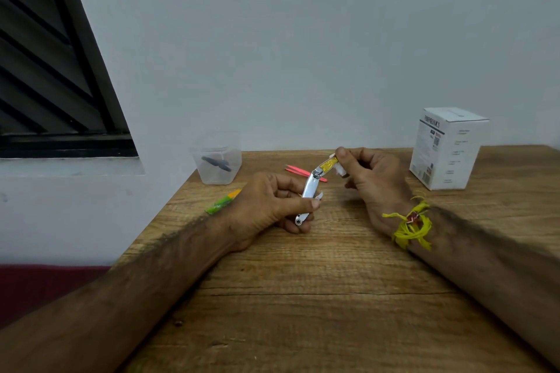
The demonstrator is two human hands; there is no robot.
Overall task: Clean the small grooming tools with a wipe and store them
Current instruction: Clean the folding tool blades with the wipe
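My left hand (266, 206) grips the lower end of a silver nail clipper (311, 188) with a gold panel on its lever, held tilted above the wooden table (318, 297). At the clipper's upper end my right hand (369, 172) pinches a small white wipe (340, 171) against it. Pink tweezers (298, 172) lie on the table just behind the clipper. A clear plastic container (216, 165) at the table's back left corner holds a dark small tool (216, 163).
A white printed box (447, 148) stands at the back right. A green and orange item (222, 202) lies near the left table edge, partly behind my left hand. The wall is close behind, with a dark window (51, 70) at left.
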